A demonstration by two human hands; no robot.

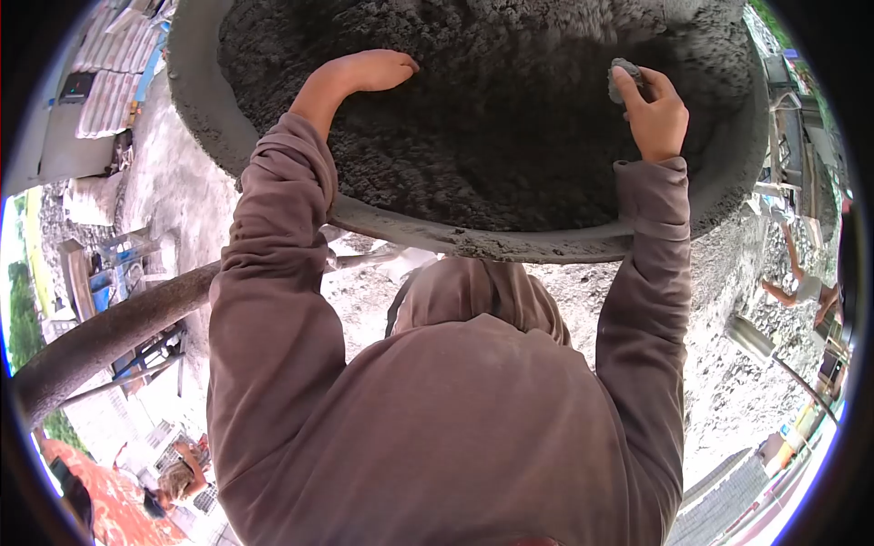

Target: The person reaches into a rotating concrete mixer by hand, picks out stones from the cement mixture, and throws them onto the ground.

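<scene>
Currently we record both bare hands reaching over the rim of a large round vessel [492, 245], its edge coated in gray residue. Gray, crumbly-looking mix [391, 177] lines the inside; toward the top of the view it is motion-blurred.

Right hand [657, 111]: thumb and fingers pinch a small gray lump [628, 65], held over the vessel toward its right side. Left hand [375, 71]: over the left part of the interior, back upward, fingers close together and bent inward at the tips. We cannot tell whether it touches the mix or has anything under the palm. The two hands are well apart, dark mix showing between them.

Both arms wear brown sleeves, pushed up above the wrists; we note the right sleeve [651, 232] passing in front of the rim.

Surroundings: a thick brown pole [118, 337] slants at left, with corrugated sheets [111, 91] at upper left. We see another person [177, 473] at lower left and a second person [810, 288] at far right, above a shovel [751, 337] on pale ground.
</scene>
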